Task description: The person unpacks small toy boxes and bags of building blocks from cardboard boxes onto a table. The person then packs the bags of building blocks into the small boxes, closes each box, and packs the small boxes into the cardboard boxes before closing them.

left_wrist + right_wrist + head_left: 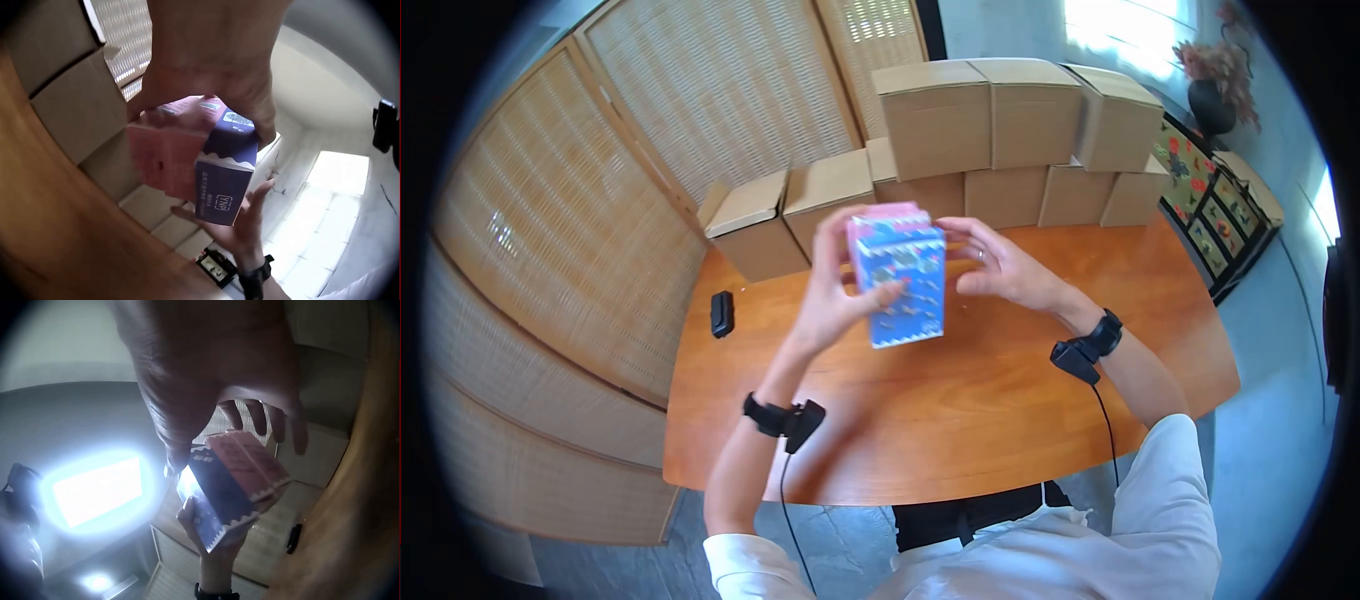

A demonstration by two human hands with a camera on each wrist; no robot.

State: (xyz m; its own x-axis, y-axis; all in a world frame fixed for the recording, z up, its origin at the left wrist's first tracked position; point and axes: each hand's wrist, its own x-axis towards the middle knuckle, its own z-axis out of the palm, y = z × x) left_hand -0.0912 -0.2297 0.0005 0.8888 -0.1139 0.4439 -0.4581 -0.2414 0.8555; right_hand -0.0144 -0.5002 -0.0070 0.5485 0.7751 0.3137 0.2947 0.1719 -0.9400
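My left hand [828,302] grips a small stack of paper boxes above the table, thumb across the front. Nearest me is a blue box [915,318] with small printed figures and a white scalloped edge. Pink boxes [892,211] stand against its far side, mostly hidden in the head view. The left wrist view shows white "YNP" lettering on the end of the blue box [219,195], beside the plain pink side [164,156]. Just right of the stack hovers my right hand [1012,272], fingers loosely bent and holding nothing, fingertips close to the boxes.
Cardboard cartons [935,125] are stacked along the back of the wooden table [1020,400]. A small black case [721,314] lies at the table's left. Woven screens [720,80] stand behind and left. Cables hang from both wrist cameras. A patterned cabinet [1215,215] stands beyond the right edge.
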